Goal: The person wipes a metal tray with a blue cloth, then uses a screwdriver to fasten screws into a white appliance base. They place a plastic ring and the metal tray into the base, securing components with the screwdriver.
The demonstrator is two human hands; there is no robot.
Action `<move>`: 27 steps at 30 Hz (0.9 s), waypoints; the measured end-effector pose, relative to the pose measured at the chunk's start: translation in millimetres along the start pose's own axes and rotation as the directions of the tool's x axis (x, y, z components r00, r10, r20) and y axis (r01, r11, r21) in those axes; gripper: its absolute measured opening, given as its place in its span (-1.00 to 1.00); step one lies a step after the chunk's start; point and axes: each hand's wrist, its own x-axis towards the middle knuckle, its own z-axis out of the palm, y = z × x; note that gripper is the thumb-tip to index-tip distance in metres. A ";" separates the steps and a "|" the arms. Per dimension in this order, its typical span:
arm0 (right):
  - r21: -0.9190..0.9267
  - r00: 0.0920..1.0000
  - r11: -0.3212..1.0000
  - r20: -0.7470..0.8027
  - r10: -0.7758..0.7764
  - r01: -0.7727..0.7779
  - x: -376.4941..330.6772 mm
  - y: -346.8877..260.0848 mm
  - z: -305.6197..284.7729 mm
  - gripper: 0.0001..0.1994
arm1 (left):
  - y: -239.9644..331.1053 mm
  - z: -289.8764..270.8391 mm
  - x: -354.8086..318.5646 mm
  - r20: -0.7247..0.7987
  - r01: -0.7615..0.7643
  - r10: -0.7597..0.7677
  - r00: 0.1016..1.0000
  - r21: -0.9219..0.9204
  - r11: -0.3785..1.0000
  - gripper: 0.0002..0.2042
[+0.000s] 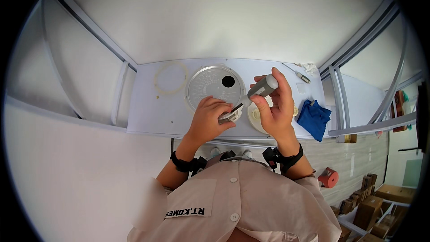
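My left hand (pixel 210 118) is closed on a small white curved part (pixel 233 114) with a dark strip along it. My right hand (pixel 278 107) grips a grey cylinder (pixel 263 86) with a pale, rounded end, tilted above the table. Its lower end points toward the white part; whether they touch I cannot tell. Just beyond my left hand lies a round silver metal disc (pixel 207 85) with a raised pattern and a black round spot (pixel 228 81). Partly hidden under my right hand is a round cream piece (pixel 255 123) with small rings on it.
A screwdriver (pixel 303 77) and crumpled white tissue (pixel 309 67) lie at the back right of the white table (pixel 148 116). A blue cloth (pixel 314 120) sits at the right edge. A thin yellowish ring (pixel 156 79) is at the back left. Metal frame posts (pixel 337 94) flank the table.
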 end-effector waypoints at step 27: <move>-0.084 0.962 0.974 0.191 -0.192 0.211 20.1 -24.7 15.7 -0.44 | -8.1 0.3 -3.7 0.012 -0.058 0.057 0.998 0.013 0.998 -0.78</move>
